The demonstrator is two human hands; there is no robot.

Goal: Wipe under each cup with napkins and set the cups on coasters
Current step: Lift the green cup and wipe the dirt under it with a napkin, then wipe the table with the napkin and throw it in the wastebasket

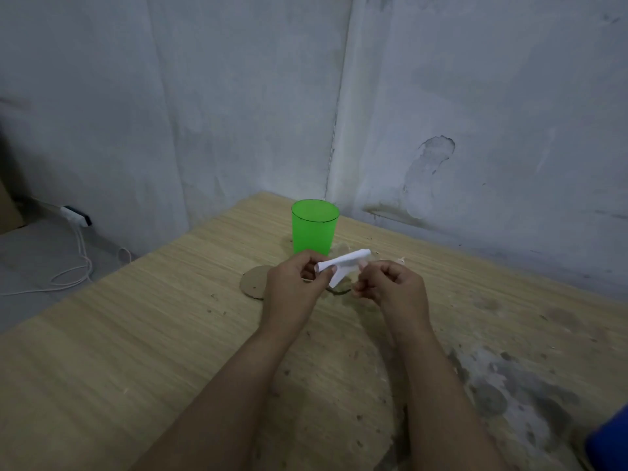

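grey plaster walls meet in a corner behind a wooden table [142, 341], its top stained & speckled w/ dark spots, esp. toward the right front. a green cup [314, 227] stands upright near the far corner of the table, straight on the wood, open end up. just in front of it, to the left, lies a flat round cardboard coaster [253, 281], partly hidden by the left hand; the cup is not on it. both hands are raised over the table in front of the cup, forearms reaching in from the bottom. left hand [295, 287] has fingers curled, thumb & fingertips pinching the near end of a folded white napkin [343, 265]. right hand [390, 283] is curled too, fingers bent inward; it meets the napkin's lower right part, but whether it really grips it can't be told, contact is hidden behind the knuckles. the napkin is up off the table, slanting up to the right btw the two hands. on the floor at left, a white cable [76, 270] loops away from a plug by the wall. a blue thing [610, 443] shows at the bottom right edge, too cut off to id.
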